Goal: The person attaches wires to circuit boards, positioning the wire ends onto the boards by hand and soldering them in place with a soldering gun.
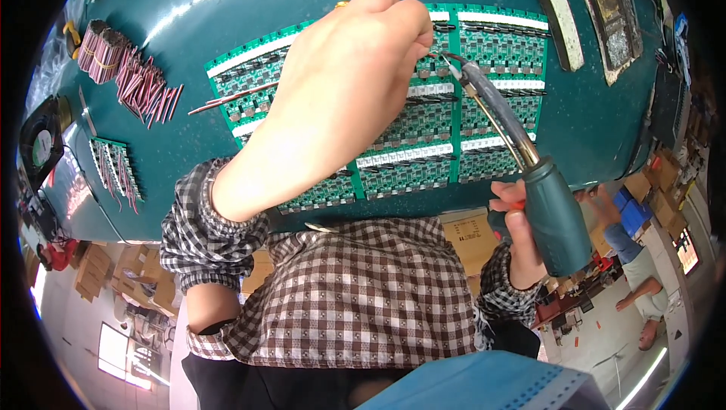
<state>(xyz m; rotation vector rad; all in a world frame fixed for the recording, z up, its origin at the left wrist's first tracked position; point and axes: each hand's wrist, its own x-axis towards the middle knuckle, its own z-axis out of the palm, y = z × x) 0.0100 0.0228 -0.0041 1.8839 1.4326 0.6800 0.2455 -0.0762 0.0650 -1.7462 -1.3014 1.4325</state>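
Note:
My left hand (340, 85) reaches across a panel of green circuit boards (408, 126), its fingers closed in a pinch near the upper middle. Thin red-and-dark wires (234, 98) stick out to the left from under that hand; a short red end shows by the fingertips. In my right hand (523, 240) is a soldering iron (556, 217) with a thick green handle and a long metal shaft. Its tip points up and left, close beside the left fingertips over the boards. Whether the tip touches a board cannot be made out. My left hand hides part of the panel.
Bundled and loose wires (147, 89) lie at the left on the green tabletop (181, 47). Below them is a small board strip with wires (115, 168). A fan (41, 142) stands at the far left. A dirty solder tray (612, 24) and a pale curved strip (556, 13) are at the right.

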